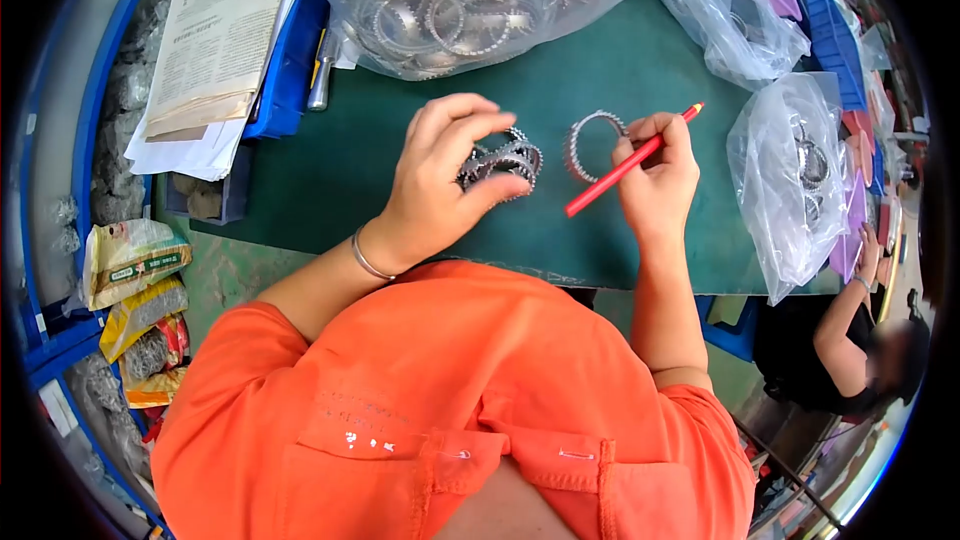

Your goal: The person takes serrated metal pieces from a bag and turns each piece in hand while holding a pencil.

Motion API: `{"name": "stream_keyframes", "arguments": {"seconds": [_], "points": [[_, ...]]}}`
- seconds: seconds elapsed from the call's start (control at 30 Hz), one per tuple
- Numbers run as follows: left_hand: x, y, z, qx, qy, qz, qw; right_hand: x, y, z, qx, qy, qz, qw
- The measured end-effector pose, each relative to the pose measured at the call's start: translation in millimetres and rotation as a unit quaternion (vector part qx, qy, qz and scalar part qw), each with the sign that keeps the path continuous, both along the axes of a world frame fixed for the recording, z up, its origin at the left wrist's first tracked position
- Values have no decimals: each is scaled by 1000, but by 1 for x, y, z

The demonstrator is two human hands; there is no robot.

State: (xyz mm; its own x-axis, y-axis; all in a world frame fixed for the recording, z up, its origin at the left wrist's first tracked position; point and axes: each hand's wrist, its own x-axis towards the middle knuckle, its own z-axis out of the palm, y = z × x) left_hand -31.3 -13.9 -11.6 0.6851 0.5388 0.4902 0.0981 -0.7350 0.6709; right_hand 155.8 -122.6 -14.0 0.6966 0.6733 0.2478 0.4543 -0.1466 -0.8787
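My left hand curves around a small pile of toothed metal rings, its thumb and fingers apart on either side of them. To the right, my right hand holds a red pencil that slants across it, one end up at the right. The fingertips of that hand also pinch the edge of a single toothed ring, which stands out to their left. Both hands are over the green table top.
A large clear bag of rings lies at the back. Newspapers rest by a blue bin on the left. Clear bags lie on the right. Another person works at the far right.
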Motion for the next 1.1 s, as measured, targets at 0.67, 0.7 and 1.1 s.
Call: {"name": "stream_keyframes", "arguments": {"seconds": [0.67, 0.7, 1.1], "points": [[-3, -13, 18, -526, -145, -130, 828, -40, -17, 11, 158, 281, 213, 922], [-2, -13, 21, -539, -147, -126, 820, -41, -17, 10, 156, 283, 214, 922], [-8, -10, 16, -534, -128, -147, 823, -30, -24, 19, 185, 29, 169, 968]]}}
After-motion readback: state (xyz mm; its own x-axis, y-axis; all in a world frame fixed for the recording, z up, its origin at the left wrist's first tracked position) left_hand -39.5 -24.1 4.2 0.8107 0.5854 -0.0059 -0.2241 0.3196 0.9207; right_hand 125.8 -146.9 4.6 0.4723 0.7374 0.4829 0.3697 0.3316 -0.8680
